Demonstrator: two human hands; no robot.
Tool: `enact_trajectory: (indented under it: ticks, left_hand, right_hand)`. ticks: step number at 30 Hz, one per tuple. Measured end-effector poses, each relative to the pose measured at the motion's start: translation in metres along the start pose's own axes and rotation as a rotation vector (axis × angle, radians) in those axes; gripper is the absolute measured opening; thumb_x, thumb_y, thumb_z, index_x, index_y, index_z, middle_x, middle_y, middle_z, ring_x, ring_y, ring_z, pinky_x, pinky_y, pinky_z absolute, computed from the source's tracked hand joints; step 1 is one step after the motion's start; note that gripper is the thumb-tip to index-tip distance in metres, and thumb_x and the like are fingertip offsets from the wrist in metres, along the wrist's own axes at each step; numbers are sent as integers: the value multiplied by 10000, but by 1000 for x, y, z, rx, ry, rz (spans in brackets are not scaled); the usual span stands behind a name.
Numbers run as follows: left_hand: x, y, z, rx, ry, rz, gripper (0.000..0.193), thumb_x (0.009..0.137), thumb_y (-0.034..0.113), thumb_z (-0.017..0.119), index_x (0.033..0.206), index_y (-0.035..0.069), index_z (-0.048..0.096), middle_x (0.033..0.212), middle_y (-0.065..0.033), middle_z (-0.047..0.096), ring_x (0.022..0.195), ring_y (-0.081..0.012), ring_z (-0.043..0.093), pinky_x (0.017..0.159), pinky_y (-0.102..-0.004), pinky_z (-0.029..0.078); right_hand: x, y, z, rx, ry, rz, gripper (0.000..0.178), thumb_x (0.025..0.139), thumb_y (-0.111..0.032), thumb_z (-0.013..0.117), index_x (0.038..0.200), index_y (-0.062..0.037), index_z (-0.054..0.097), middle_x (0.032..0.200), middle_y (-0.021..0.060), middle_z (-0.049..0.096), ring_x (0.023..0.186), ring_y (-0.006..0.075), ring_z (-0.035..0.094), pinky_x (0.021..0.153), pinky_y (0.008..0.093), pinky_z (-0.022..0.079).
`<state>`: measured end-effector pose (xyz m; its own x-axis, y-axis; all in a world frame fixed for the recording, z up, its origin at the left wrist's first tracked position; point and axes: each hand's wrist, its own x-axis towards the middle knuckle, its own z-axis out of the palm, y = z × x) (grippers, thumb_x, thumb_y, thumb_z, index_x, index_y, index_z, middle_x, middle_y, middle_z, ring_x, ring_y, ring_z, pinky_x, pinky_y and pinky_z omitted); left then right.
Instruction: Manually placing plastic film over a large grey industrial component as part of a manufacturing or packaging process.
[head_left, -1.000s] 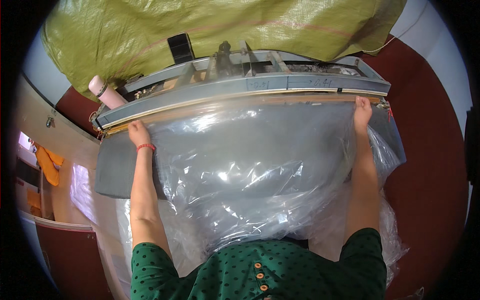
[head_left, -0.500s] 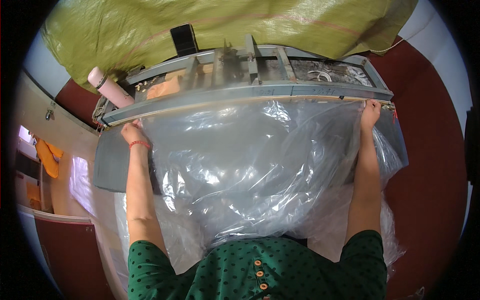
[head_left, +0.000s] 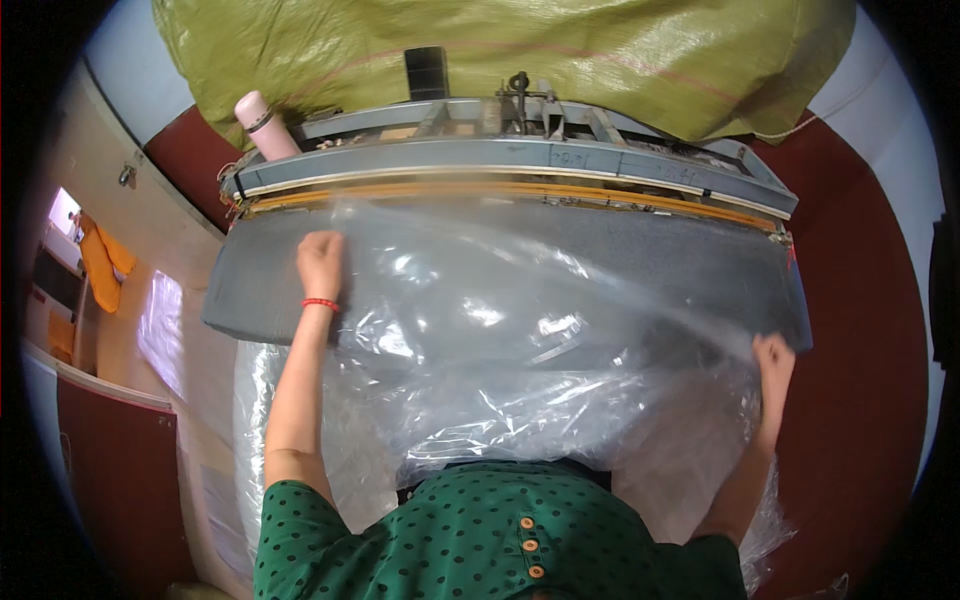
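A large clear plastic sheet (head_left: 480,310) drapes across a dark grey work surface (head_left: 265,270) and hangs down toward my body. My left hand (head_left: 321,262), with a red bracelet at the wrist, is closed at the sheet's left edge. At the sheet's far right corner, my right hand (head_left: 773,357) pinches the plastic near the work surface's right end. From there the upper edge slants up to the left, slightly blurred. Beyond it lies a long grey metal bar (head_left: 430,160) of a frame, with an orange-brown strip (head_left: 560,190) showing beneath. No plastic visibly lies under the bar's right half.
A pink bottle (head_left: 268,125) leans at the frame's left end, and a black phone (head_left: 426,73) stands behind it. Yellow-green woven sheeting (head_left: 600,50) covers the back. A door with a latch (head_left: 127,175) is at left. Reddish-brown floor (head_left: 850,300) lies at right.
Both hands have come nearer to me, the right one farthest and slightly rightward. The sheet's edge has come away from the bar on the right. The orange-brown strip now shows under the bar.
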<state>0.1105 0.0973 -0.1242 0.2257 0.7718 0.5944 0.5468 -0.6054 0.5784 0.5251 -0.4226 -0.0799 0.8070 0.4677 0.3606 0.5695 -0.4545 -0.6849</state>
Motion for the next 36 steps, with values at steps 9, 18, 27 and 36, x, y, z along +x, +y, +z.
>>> enact_trajectory:
  ticks: [9, 18, 27, 36]
  left_hand:
    - [-63, 163, -9, -93, 12, 628, 193, 637, 19, 664, 820, 71, 629, 644, -52, 503, 602, -208, 493, 552, -305, 387]
    - [-102, 203, -4, -180, -17, 608, 252, 618, 40, 686, 859, 82, 624, 735, -62, 544, 649, -213, 542, 536, -298, 440]
    - [-89, 91, -47, -704, -1329, 147, 223, 801, 168, 514, 954, 11, 553, 855, -96, 600, 830, -155, 552, 767, -299, 427]
    - [-74, -145, -200, 164, -1188, -220, 200, 714, 90, 516, 871, 19, 617, 784, -124, 628, 693, -188, 585, 630, -304, 470]
  right_hand:
    - [-10, -108, 18, -183, -382, -254, 172, 704, -105, 618, 830, 6, 577, 726, 138, 546, 656, 275, 545, 599, 329, 421]
    - [15, -274, 220, 498, -350, -792, 482, 714, -129, 656, 1146, -20, 473, 1083, 150, 527, 1014, 223, 513, 837, 287, 411]
    - [50, -262, 148, 871, -85, -207, 128, 821, -83, 467, 907, -30, 545, 787, 41, 548, 685, 102, 526, 613, 245, 441]
    - [140, -20, 22, 206, 337, -70, 387, 891, -322, 434, 959, 34, 570, 781, 21, 559, 705, 108, 480, 662, 246, 390]
